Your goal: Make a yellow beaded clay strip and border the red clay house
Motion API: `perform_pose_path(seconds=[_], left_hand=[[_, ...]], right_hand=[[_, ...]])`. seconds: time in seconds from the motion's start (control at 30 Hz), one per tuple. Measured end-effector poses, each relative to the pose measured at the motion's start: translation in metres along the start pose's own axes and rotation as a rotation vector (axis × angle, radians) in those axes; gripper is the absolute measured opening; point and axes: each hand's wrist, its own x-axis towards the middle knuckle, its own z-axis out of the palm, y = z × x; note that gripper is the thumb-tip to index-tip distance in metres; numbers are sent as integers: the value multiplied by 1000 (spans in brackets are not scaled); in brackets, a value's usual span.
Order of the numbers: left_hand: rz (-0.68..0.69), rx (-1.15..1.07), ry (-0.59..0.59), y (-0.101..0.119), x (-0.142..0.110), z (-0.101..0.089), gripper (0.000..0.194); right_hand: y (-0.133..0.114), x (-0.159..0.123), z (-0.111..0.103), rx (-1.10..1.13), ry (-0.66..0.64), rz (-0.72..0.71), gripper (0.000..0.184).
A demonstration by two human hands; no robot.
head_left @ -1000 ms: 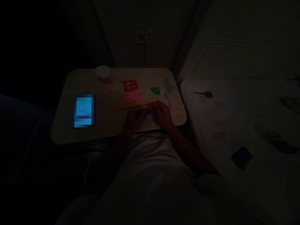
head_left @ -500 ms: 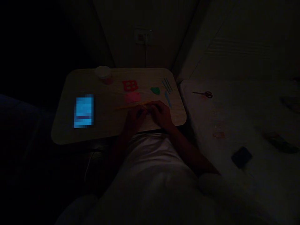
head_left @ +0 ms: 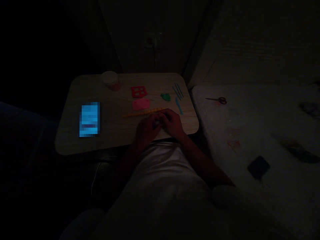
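A long orange braided strip (head_left: 143, 113) lies across the table, its right end just behind my fingers. In front of it my left hand (head_left: 149, 126) is closed, fingers curled toward the other hand. My right hand (head_left: 173, 122) is closed too, its fingertips meeting those of my left. Something small and pale shows faintly between them; darkness hides what it is. Beyond the strip lie a pink flat piece (head_left: 141, 104), a red window-shaped frame (head_left: 139, 91) and a green leaf-like piece (head_left: 165, 97). A blue plastic knife (head_left: 179, 106) sits right of my right hand.
Several thin blue sticks (head_left: 178, 91) lie at the table's back right. A tub (head_left: 110, 80) stands at the back left, a glowing blurred screen (head_left: 89, 119) nearer on the left. Scissors (head_left: 220, 100) and a dark square object (head_left: 258, 167) rest on the pale surface at right.
My left hand has shifted slightly right, closer against my right hand. More of the orange strip shows behind the fingers. The other things on the table stay put.
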Motion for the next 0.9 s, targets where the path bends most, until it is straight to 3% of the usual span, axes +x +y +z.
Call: perform_pose_path(seconds=[0.23, 0.9], left_hand=[[-85, -45, 134, 3, -3, -1, 28], [-156, -100, 230, -1, -1, -2, 16]], right_hand=[[-2, 0, -1, -17, -1, -42, 19], [-1, 0, 0, -58, -28, -45, 18]])
